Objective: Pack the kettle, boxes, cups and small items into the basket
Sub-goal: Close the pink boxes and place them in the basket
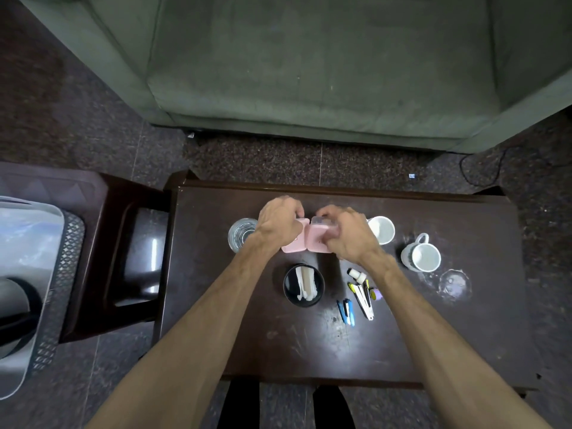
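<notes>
No writing can be read anywhere. Far left of the counter (433,351), the basket (66,274) sits on a dark stool (123,243), a kettle (15,308) inside it. On the counter, a glass (240,235) stands just left of two pink boxes; the left hand (278,219) grips the left pink box (292,244), the right hand (343,230) grips the right pink box (317,239), the boxes touching. Right of them stand two white cups (382,229) (422,255). Nearer the front edge lie a black bowl (303,284), a stapler (365,298) and clippers (346,311), with bare counter in front.

Glass (242,234) and cup (382,229) flanking the hands (312,227)
</notes>
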Demonstrator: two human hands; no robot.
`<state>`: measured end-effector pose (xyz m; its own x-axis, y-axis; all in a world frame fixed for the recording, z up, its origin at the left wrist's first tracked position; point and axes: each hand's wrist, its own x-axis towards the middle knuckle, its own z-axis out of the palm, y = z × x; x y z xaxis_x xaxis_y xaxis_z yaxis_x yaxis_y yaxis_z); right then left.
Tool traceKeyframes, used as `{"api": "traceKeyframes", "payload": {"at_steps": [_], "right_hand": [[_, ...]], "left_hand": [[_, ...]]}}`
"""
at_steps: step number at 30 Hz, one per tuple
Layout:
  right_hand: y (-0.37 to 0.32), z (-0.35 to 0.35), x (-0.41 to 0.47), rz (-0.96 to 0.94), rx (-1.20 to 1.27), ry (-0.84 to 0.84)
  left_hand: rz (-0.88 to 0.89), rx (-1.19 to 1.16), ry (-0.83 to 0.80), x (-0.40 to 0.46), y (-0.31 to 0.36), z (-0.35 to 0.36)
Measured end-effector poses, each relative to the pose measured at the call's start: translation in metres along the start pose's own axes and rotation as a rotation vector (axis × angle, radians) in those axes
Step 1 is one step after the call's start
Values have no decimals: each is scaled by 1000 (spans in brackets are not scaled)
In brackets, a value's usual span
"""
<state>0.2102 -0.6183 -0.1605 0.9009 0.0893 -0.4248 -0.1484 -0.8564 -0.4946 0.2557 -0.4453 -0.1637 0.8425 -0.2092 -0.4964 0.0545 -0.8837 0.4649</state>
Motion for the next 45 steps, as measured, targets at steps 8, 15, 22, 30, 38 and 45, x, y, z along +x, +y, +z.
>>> {"api": "traceKeyframes", "payload": {"at_steps": [8, 15, 22, 30, 38, 45], "right_hand": [[-34, -38, 12, 129, 544, 235], [-141, -24, 38, 112, 922, 153], [-286, 32, 53, 12, 891, -7], [-403, 103, 67, -74, 596, -203], [-472, 145, 89, -154, 217, -308], [-490, 176, 92, -218, 21, -273]], "left_hand": [[-41, -343, 329, -17, -17, -69], [-319, -931, 675, -77, -101, -130], [-588, -1247, 961, -147, -204, -166], [-893, -1797, 1259, -174, -272, -165], [-1207, -1673, 1262, -153, -326, -183], [-1338, -1548, 1174, -135, -346, -199]]}}
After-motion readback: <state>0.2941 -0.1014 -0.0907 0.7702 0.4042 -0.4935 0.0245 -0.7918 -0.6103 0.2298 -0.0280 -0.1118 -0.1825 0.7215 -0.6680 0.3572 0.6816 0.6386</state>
